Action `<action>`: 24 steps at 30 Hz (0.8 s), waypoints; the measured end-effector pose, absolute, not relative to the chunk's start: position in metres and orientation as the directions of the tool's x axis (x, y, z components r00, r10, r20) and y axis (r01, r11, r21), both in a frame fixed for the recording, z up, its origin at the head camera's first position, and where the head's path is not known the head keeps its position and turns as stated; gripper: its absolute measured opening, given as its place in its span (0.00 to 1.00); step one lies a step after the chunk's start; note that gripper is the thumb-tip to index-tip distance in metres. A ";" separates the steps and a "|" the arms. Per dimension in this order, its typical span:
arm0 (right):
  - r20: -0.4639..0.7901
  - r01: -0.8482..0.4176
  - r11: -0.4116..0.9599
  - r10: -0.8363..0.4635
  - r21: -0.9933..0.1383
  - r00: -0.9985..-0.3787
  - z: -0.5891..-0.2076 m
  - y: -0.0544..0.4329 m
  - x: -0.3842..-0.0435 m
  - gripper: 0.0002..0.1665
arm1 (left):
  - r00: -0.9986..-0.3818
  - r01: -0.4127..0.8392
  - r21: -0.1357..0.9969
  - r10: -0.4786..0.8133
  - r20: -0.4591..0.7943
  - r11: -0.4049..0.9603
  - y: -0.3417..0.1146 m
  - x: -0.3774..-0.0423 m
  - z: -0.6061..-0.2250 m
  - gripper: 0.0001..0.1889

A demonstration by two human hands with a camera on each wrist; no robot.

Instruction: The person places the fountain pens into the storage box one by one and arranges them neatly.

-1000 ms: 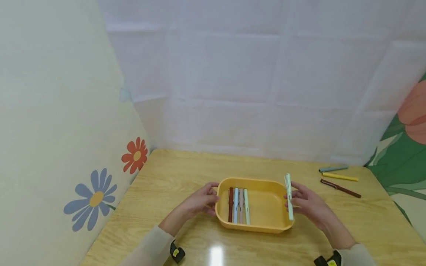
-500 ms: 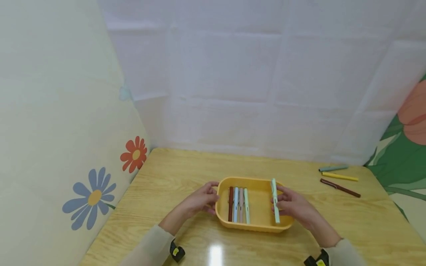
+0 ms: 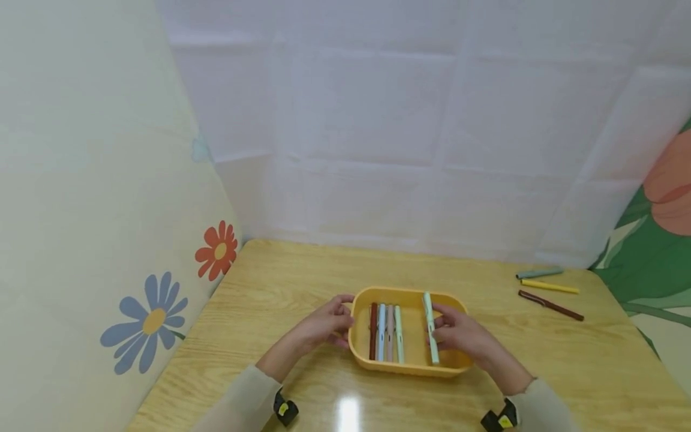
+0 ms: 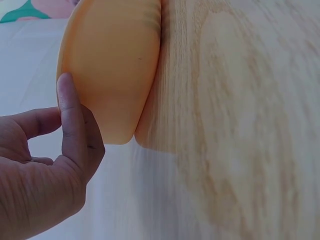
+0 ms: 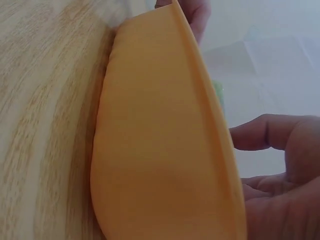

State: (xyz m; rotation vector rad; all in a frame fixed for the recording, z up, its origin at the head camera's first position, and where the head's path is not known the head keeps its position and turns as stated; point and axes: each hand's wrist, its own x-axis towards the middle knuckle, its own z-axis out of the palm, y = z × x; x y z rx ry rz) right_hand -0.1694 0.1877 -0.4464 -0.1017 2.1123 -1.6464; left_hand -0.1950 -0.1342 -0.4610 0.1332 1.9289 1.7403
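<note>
My left hand (image 3: 326,324) grips the left end of a yellow plastic tray (image 3: 410,370); in the left wrist view its fingers (image 4: 72,117) press at the tray's rim. Over the tray's right half, my right hand (image 3: 464,333) pinches a pale mint pen (image 3: 430,330) between thumb and fingers, nearly parallel to the pens lying there. Side by side at the tray's left lie a dark red pen (image 3: 373,333), a light blue pen (image 3: 381,333), a mauve pen (image 3: 390,336) and a light green pen (image 3: 399,336). In the right wrist view the tray wall (image 5: 155,125) hides the held pen.
At the back right of the wooden table (image 3: 302,270) lie a grey-green pen (image 3: 540,273), a yellow pen (image 3: 549,286) and a dark red-brown pen (image 3: 550,305). A white cloth (image 3: 351,150) hangs behind the table, and a flower-printed sheet (image 3: 135,240) stands at the left.
My right hand has carried the pale mint pen leftward from the tray's right rim to over its inside. The left hand and the tray have stayed in place.
</note>
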 end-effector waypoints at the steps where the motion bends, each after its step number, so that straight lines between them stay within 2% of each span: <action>1: -0.307 0.215 0.288 -0.331 -0.933 -0.892 -0.447 0.186 -0.169 0.44 | -0.853 -0.272 0.948 0.415 -0.316 0.164 -0.134 -0.195 -0.461 0.32; 16: -0.275 0.166 0.280 -0.413 -0.945 -0.868 -0.465 0.167 -0.175 0.45 | -0.855 -0.271 0.947 0.408 -0.320 0.175 -0.135 -0.194 -0.462 0.31; 24: -0.295 0.183 0.318 -0.351 -0.930 -0.889 -0.472 0.155 -0.176 0.43 | -0.856 -0.271 0.948 0.409 -0.317 0.168 -0.134 -0.193 -0.461 0.31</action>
